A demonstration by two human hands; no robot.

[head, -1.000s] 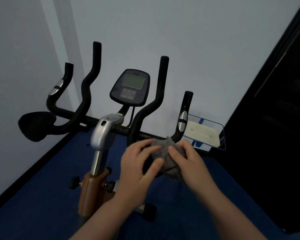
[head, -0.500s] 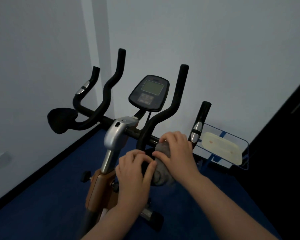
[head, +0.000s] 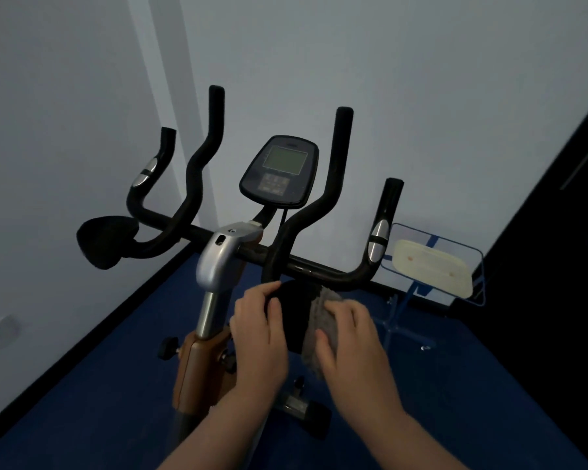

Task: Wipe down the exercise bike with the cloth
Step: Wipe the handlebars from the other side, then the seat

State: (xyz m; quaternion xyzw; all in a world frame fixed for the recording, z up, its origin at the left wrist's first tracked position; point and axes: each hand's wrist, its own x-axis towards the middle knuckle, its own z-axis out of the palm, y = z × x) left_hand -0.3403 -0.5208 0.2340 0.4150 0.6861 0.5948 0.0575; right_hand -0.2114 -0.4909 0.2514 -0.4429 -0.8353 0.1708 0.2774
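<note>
The exercise bike (head: 224, 262) stands before me with black handlebars (head: 306, 215), a grey console (head: 280, 171) and a silver stem. A black elbow pad (head: 292, 313) sits under the right side of the bar. My left hand (head: 257, 337) grips the pad's left edge. My right hand (head: 350, 340) presses a grey cloth (head: 323, 327) against the pad's right side, fingers curled over the cloth. A second black pad (head: 106, 240) sticks out at the far left.
White walls meet in a corner behind the bike. Blue floor (head: 82, 401) lies below. A blue wire stand (head: 431, 266) holding a cream tray stands right of the handlebars. A dark doorway or cabinet (head: 557, 232) fills the far right.
My right hand has slid the cloth from the pad's top down along its right side. My left hand moved off the cloth onto the pad's left edge. The view shifted slightly.
</note>
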